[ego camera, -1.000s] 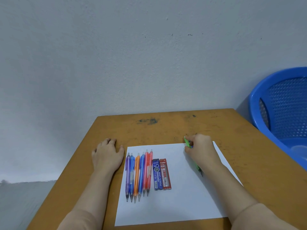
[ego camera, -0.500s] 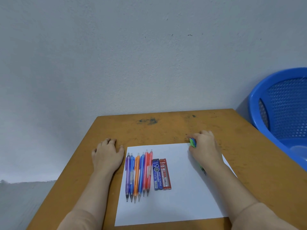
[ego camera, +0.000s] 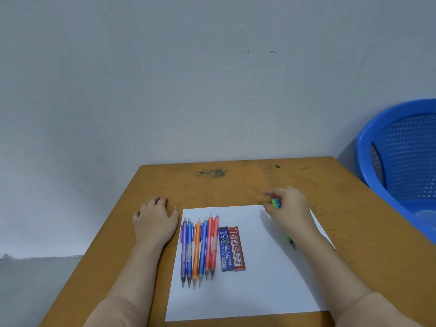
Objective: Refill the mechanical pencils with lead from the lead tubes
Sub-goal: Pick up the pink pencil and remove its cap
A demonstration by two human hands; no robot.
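the left hand [ego camera: 154,223] lies flat, palm down, fingers close together and pointing away from the body, thumb spread out to the right. the left forearm [ego camera: 132,274] runs straight back toward the lower left edge of view. the right hand [ego camera: 291,212] sits a little further forward, back of the hand up, its fingers curled round the upper end of a green pencil [ego camera: 275,203], whose tip shows again beside the wrist. one finger reaches out to the left and is blurred. the right forearm [ego camera: 330,263] comes in from the lower right corner, angled inward. the two hands are well apart.
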